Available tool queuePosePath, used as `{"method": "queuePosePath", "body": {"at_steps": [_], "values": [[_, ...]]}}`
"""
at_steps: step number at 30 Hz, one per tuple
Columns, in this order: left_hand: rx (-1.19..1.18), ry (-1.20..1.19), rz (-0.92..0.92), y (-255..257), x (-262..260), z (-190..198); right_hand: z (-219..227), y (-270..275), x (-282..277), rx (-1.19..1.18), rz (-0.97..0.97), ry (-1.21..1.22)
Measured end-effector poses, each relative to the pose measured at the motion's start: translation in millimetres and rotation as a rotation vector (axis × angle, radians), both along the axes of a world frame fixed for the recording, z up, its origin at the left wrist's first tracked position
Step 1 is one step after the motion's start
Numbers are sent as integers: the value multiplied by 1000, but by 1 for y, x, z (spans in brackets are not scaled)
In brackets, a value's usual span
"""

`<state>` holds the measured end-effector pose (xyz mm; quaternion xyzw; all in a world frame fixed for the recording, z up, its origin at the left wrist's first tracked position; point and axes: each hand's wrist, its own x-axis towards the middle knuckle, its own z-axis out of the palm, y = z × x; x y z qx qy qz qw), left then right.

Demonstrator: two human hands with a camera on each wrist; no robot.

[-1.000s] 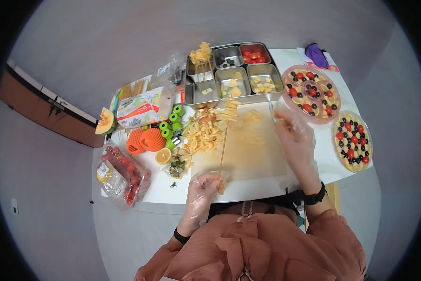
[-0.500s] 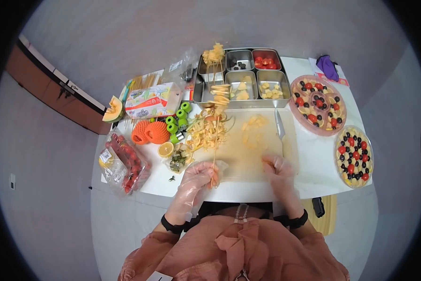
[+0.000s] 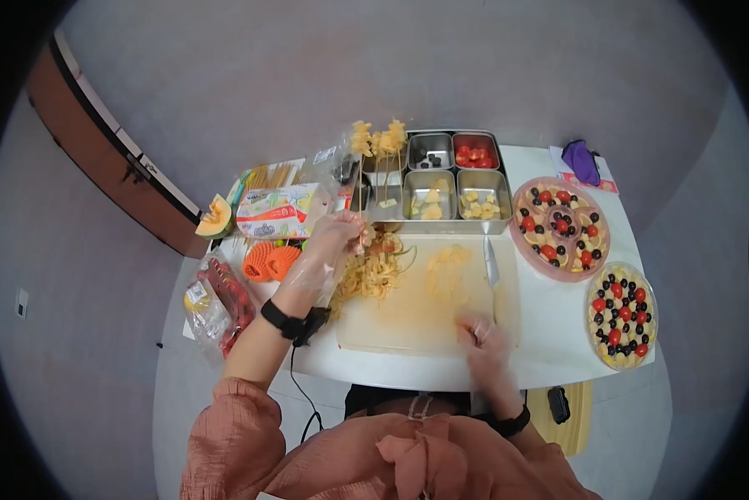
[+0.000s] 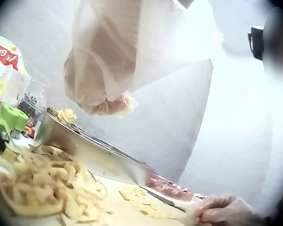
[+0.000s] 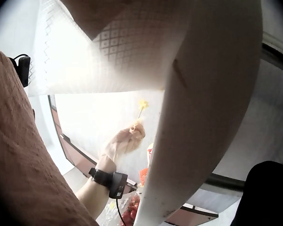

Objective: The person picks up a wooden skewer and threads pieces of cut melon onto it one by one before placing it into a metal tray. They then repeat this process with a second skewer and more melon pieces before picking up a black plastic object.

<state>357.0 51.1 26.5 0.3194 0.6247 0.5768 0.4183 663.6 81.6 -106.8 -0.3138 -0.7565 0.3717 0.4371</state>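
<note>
My gloved left hand [image 3: 334,240] grips the lower part of a wooden skewer [image 3: 360,187], held upright near the left end of the metal tray [image 3: 458,227]. Pale yellow fruit slices [image 3: 362,138] are threaded on its top. Similar fruit skewers [image 3: 388,140] lean in the tray beside it. Blurred, my gloved right hand [image 3: 484,337] hovers low over the right front of the cutting board [image 3: 391,333]; its fingers are loosely curled with nothing seen in them. A knife [image 3: 491,265] and yellow fruit slices [image 3: 447,268] lie on the board beyond that hand.
Fruit peels [image 3: 364,282] are heaped at the board's left. Two decorated fruit platters [image 3: 539,265] stand on the right. At the left are a tissue pack [image 3: 278,208], orange foam nets [image 3: 266,262], a melon wedge [image 3: 216,218] and a box of red fruit [image 3: 234,292].
My left hand has carried the skewer from the table's front edge forward to the tray. My right hand came from the board's far right to its front and stays there.
</note>
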Motion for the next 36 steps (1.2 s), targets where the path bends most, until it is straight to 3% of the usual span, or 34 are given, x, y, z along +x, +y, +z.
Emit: {"method": "queuePosePath", "body": {"at_steps": [4, 6, 12, 16, 21, 23, 27, 30, 32, 36], "values": [[27, -24, -51, 34, -10, -2, -4, 0, -3, -43, -10, 71], [62, -27, -51, 47, -15, -7, 4, 0, -3, 75, -15, 57], [153, -9, -43, 81, -40, -31, 2, -1, 0, 72, -30, -12], [96, 70, -8, 93, -53, -35, 4, 1, -1, 134, -40, -8], [-24, 160, -72, 109, -82, -48, 10, -1, 1, -1, -16, -36], [454, 1589, -357, 116, -95, -53, 14, -2, 4, -22, 0, -83], [466, 1501, -300, 125, -98, -63, 5, -1, 6, -54, 16, -135], [326, 1311, -310, 131, -102, -70, 0, -1, 6, -48, 3, -161], [188, 1606, -319, 137, -107, -77, 4, 0, 2, 13, -12, -125], [155, 1657, -340, 128, -95, -60, 6, 1, 1, 65, -15, -83]]}}
